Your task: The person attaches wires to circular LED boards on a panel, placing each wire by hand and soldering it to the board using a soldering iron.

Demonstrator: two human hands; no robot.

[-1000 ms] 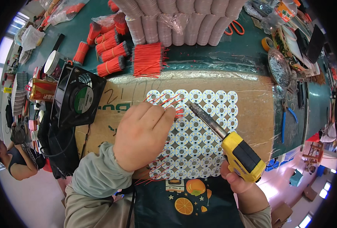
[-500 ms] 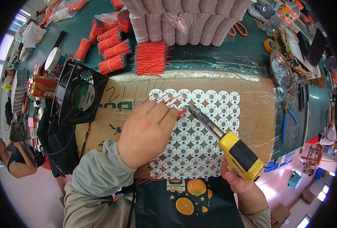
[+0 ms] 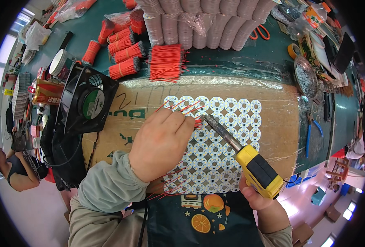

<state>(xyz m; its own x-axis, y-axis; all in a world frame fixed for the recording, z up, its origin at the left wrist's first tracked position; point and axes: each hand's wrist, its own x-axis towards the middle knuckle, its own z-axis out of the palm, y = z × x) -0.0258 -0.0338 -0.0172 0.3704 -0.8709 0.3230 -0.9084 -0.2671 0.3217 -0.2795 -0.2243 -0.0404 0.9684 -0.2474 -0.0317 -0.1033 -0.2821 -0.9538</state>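
Note:
Rows of small round white circuit boards [image 3: 216, 99], each with a centre hole, lie in a grid on a cardboard sheet [image 3: 279, 123]. My left hand [image 3: 162, 144] is closed over the upper left of the grid, with short red wires [image 3: 198, 123] poking out at its fingertips. In my right hand [image 3: 252, 197] is a yellow and black soldering iron [image 3: 258, 171], slanting up and left. Its tip is at a board right beside the wires; whether it touches is too small to tell. Other red wires stick out from boards along the left columns.
Behind the cardboard stand tall stacks of round boards [image 3: 199, 33] and bundles of red wire [image 3: 164, 64]. A black fan [image 3: 87, 101] and a can [image 3: 48, 92] are at left. Tape [image 3: 293, 50], a metal dish [image 3: 305, 76] and blue-handled pliers [image 3: 308, 138] lie at right. Another person [image 3: 19, 166] sits far left.
The whole view has shifted very slightly to the right. Both hands, the wires and the soldering iron keep nearly the same places over the boards.

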